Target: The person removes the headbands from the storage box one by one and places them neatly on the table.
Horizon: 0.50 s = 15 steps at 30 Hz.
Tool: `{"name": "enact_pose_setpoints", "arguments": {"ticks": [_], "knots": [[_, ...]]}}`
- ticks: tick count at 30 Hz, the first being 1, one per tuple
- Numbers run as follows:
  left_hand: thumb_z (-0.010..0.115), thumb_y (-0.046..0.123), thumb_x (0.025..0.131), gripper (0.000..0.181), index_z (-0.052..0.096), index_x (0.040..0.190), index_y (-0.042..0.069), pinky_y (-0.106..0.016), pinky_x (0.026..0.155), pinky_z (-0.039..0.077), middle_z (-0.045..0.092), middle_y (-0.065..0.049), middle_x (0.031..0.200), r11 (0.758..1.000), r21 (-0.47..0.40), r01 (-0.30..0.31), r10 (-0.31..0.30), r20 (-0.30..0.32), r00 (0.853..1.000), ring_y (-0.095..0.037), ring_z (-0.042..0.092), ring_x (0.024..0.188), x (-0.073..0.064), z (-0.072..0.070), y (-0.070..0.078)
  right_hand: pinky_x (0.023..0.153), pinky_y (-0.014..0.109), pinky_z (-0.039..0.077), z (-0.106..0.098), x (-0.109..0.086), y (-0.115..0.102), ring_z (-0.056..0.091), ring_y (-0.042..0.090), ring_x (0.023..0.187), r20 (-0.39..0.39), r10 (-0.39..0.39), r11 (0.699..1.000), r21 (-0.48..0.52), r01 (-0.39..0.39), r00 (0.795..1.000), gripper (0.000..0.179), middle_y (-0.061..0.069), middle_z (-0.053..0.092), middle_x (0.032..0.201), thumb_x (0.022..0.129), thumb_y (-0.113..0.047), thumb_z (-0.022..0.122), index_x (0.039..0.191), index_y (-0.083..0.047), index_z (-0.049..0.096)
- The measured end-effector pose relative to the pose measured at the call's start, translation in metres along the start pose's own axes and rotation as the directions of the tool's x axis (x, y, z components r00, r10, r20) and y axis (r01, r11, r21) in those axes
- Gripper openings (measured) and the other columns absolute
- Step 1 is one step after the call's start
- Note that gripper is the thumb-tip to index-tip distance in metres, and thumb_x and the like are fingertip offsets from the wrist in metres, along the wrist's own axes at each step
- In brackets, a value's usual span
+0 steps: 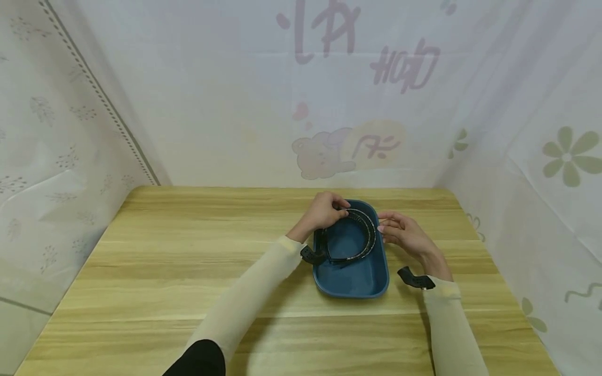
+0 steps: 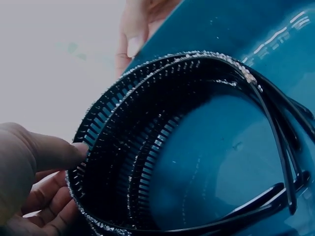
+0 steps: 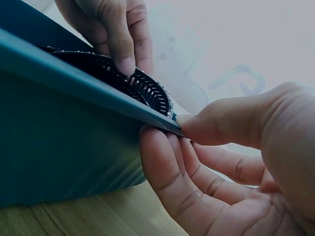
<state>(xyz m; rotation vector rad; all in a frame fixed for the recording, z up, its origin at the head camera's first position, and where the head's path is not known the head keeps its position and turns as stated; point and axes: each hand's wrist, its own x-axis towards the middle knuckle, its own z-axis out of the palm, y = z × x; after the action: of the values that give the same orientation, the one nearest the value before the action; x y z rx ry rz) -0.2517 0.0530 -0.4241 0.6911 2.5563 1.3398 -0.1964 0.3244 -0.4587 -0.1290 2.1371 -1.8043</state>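
Observation:
Black toothed headbands with glittery edges lie one inside another in a blue plastic bin. My left hand reaches over the bin's far left side and pinches the curved top of the headbands, thumb inside and fingers outside, as the left wrist view shows. Their thin ends cross near the bin's wall in that view. On the bin's right side, my right hand pinches the rim between thumb and fingers. How many headbands there are I cannot tell.
The bin stands on a wood-grain table, right of the middle and near the back edge. Pale printed cloth hangs behind the table and along both sides. Black wrist mounts sit near the sleeve cuffs.

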Motion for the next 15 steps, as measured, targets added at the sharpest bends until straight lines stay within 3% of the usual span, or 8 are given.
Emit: {"name": "enact_pose_setpoints", "arguments": {"ticks": [8, 15], "knots": [[0.072, 0.007, 0.094, 0.012, 0.080, 0.103, 0.002, -0.019, 0.066, 0.050, 0.078, -0.011, 0.094, 0.999, 0.014, -0.029, 0.029, -0.020, 0.999, -0.015, 0.068, 0.078, 0.0010, 0.0028, -0.0027, 0.078, 0.027, 0.060, 0.0012, -0.0002, -0.0003, 0.065, 0.011, 0.084, 0.002, 0.001, 1.000, 0.011, -0.001, 1.000, 0.050, -0.002, 0.066, 0.101, 0.102, -0.016, 0.065, 0.144, 0.002, 0.045], [0.073, 0.008, 0.094, 0.012, 0.081, 0.102, 0.005, -0.020, 0.065, 0.051, 0.078, -0.009, 0.094, 0.999, -0.040, -0.015, 0.013, -0.051, 0.999, -0.015, 0.068, 0.076, -0.0040, 0.0006, -0.0003, 0.079, 0.027, 0.060, 0.0016, -0.0002, -0.0004, 0.065, 0.011, 0.085, 0.007, 0.002, 1.000, 0.016, -0.002, 1.000, 0.048, -0.001, 0.066, 0.102, 0.103, -0.013, 0.063, 0.144, 0.002, 0.044]]}}
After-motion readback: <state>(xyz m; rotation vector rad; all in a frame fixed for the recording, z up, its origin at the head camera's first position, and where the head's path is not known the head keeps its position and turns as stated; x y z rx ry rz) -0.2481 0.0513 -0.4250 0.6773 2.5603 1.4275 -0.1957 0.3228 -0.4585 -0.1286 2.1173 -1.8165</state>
